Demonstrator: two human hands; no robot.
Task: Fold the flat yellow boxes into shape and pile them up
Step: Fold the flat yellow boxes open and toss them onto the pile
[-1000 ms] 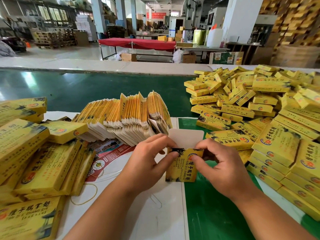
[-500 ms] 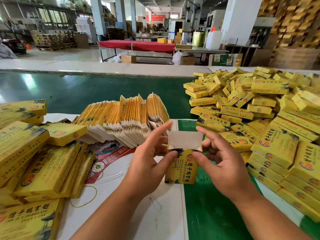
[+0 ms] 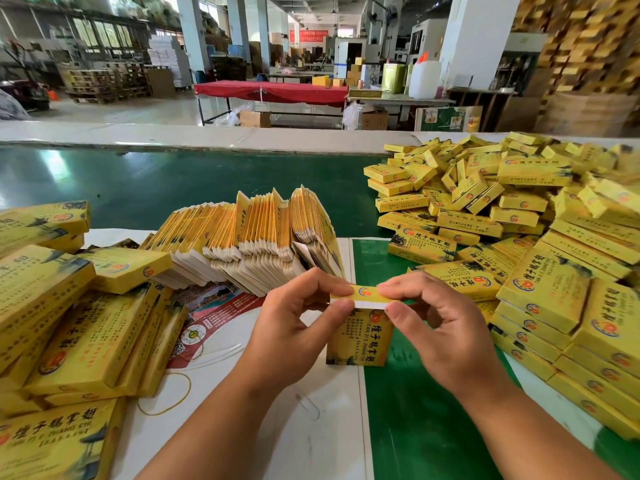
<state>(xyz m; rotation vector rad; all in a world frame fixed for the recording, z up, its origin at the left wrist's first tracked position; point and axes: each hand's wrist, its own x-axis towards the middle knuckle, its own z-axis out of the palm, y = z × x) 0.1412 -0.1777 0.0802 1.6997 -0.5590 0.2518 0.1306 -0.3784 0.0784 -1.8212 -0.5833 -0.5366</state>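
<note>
Both hands are pinching the glossy cardboard box (image 3: 360, 336): left hand (image 3: 294, 327) and right hand (image 3: 440, 327) are gripping its narrow rectangular top flap (image 3: 363, 295), folded flat.

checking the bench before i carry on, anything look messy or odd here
The folded boxes on the right lie in a jumbled heap, tilted every way, not a neat pile. A loose rubber band lies on the white sheet. Nothing looks damaged.

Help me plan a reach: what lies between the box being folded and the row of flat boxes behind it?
In the head view, only the left hand gripping the box; the flat boxes begin just behind its fingers.
</note>
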